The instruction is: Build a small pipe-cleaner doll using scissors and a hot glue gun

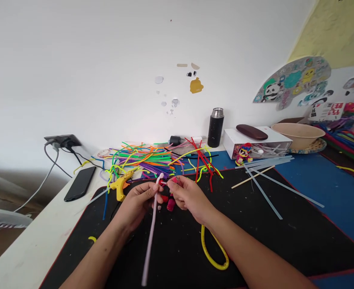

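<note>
My left hand (pixel 143 197) is closed, thumb and forefinger pinching a pale pink pipe cleaner (pixel 149 249). Its long straight end hangs down toward me, and its top is bent into a small curl. Close beside it, my right hand (pixel 189 197) is closed too, its fingertips on a short pale end that reaches across from the left fingers. Small red pieces show at the fingertips, partly hidden. Just below the hands sits a small crimson piece (pixel 170 205). Under my right forearm lies a bent yellow pipe cleaner (pixel 205 249).
Behind the hands spreads a pile of coloured pipe cleaners (pixel 153 156). A yellow glue gun (pixel 120 185) lies left, near a phone (pixel 80 184). Glue sticks (pixel 265 194), a wooden stick (pixel 252 177) and a small figure (pixel 243 154) are right. A black flask (pixel 216 128) stands by the wall.
</note>
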`<state>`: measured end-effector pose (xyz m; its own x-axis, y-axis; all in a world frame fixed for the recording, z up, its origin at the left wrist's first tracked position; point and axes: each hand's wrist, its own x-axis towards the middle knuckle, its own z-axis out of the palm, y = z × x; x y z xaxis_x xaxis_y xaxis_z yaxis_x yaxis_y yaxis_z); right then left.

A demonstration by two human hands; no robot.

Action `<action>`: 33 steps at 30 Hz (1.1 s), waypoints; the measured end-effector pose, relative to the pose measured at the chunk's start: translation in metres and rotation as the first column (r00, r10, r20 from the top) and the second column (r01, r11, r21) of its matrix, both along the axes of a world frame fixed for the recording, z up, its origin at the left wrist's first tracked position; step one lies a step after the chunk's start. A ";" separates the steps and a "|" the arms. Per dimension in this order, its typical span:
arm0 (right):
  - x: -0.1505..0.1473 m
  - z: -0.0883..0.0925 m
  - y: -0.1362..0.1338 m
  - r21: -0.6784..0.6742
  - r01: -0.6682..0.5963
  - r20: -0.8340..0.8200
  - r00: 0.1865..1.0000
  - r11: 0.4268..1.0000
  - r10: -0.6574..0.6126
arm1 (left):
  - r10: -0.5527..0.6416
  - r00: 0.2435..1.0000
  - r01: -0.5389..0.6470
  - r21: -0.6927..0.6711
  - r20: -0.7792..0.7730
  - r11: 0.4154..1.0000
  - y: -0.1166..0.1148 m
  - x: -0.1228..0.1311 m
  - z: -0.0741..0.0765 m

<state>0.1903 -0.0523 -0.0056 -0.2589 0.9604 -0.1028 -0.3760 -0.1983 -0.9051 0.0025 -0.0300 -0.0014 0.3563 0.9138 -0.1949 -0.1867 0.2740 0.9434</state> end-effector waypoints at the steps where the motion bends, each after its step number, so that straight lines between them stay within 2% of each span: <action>1: 0.000 0.000 0.000 0.002 -0.003 0.003 1.000 1.000 0.003 | 0.009 0.999 -0.008 -0.035 0.031 0.999 0.001 -0.001 0.000; 7: -0.002 -0.003 -0.001 0.032 -0.066 0.043 0.997 0.997 0.065 | 0.009 0.999 -0.005 -0.083 0.048 0.997 0.003 -0.001 -0.003; 15: -0.004 -0.004 -0.003 0.087 -0.053 0.139 0.990 0.995 0.040 | -0.026 1.000 0.026 -0.057 0.009 0.998 0.000 0.002 -0.004; 18: -0.004 -0.005 -0.004 0.140 -0.031 0.280 0.960 0.990 -0.010 | -0.045 0.999 0.045 -0.046 -0.003 0.998 0.000 0.003 -0.004; 23: -0.004 -0.001 -0.008 0.236 -0.026 0.505 0.857 0.971 -0.100 | -0.075 0.997 0.075 -0.019 -0.017 0.997 -0.002 0.005 -0.003; 28: -0.005 0.001 -0.009 0.256 -0.076 0.541 0.837 0.964 -0.078 | -0.104 0.994 0.103 -0.028 -0.037 0.994 -0.003 0.009 0.001; 33: -0.005 0.000 -0.010 0.240 -0.064 0.556 0.827 0.969 -0.083 | -0.109 0.993 0.108 -0.027 -0.050 0.994 -0.005 0.009 0.003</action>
